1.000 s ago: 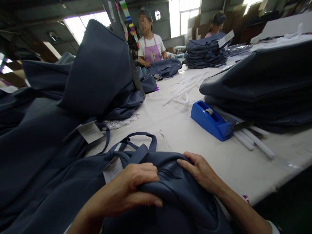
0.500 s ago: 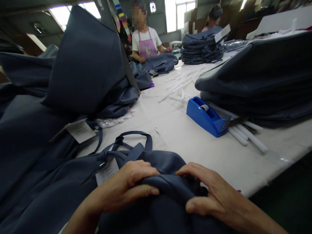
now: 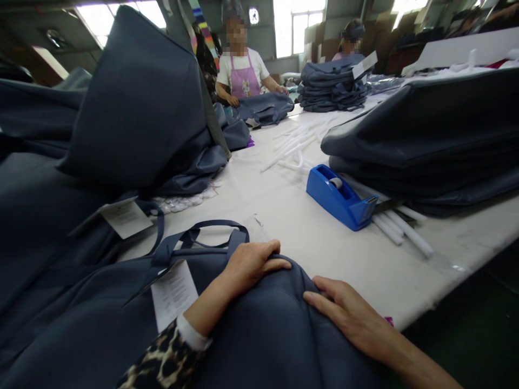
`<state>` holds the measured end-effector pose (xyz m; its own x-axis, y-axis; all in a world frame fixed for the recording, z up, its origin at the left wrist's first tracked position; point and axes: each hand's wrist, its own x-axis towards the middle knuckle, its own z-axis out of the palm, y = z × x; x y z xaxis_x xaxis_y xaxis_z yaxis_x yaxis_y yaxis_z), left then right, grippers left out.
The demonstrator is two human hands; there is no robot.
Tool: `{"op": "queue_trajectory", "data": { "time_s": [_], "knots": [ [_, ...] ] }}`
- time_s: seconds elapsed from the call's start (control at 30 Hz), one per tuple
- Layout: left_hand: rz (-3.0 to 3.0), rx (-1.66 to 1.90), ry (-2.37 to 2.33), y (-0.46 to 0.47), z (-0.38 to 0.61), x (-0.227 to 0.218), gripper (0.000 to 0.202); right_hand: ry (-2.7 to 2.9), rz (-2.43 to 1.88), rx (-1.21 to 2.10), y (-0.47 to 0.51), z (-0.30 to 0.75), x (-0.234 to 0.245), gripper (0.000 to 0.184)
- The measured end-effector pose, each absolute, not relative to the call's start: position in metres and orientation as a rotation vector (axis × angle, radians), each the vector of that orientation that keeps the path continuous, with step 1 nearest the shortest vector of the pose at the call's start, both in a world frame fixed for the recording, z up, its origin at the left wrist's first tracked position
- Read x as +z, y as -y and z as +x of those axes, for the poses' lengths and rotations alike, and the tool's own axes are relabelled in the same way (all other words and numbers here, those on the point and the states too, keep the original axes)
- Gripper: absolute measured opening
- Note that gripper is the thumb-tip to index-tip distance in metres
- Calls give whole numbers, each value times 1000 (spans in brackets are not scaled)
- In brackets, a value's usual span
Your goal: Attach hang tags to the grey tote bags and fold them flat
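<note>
A dark blue fabric bag [image 3: 263, 335] lies in front of me on the white table [image 3: 324, 243]. My left hand [image 3: 251, 262] curls over the bag's far top edge, fingers bent around the fabric. My right hand [image 3: 348, 316] rests flat on the bag's right side, fingers stretched out. The bag's straps [image 3: 211, 229] loop out beyond my left hand, and a white paper tag [image 3: 172, 294] hangs beside my left wrist.
A blue tape dispenser [image 3: 338, 197] sits mid-table beside white tubes [image 3: 399, 229]. Stacks of dark bags rise at right [image 3: 425, 140] and left [image 3: 141, 102]. A second tagged bag [image 3: 121, 216] lies left. Two people work at the far end beside another stack [image 3: 332, 86].
My left hand moved forward to the bag's far edge. My right hand let go of the fold and now lies flat. The bunched fabric is smoothed down.
</note>
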<state>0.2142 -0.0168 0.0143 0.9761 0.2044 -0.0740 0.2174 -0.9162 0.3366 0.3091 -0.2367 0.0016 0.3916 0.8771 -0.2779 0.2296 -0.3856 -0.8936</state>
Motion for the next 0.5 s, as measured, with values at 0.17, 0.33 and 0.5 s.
{"op": "queue_trajectory", "data": {
  "time_s": [0.17,0.33,0.5],
  "knots": [
    [2856,108,-269,16,224,-3,48,836,-1877,1009,235,308,-7,42],
    [2858,249,-145,43,202,24,36,943,-1958,900,236,306,-6,40],
    [2910,82,-8,76,170,1,61,922,-1904,860,235,312,-6,33]
  ]
}}
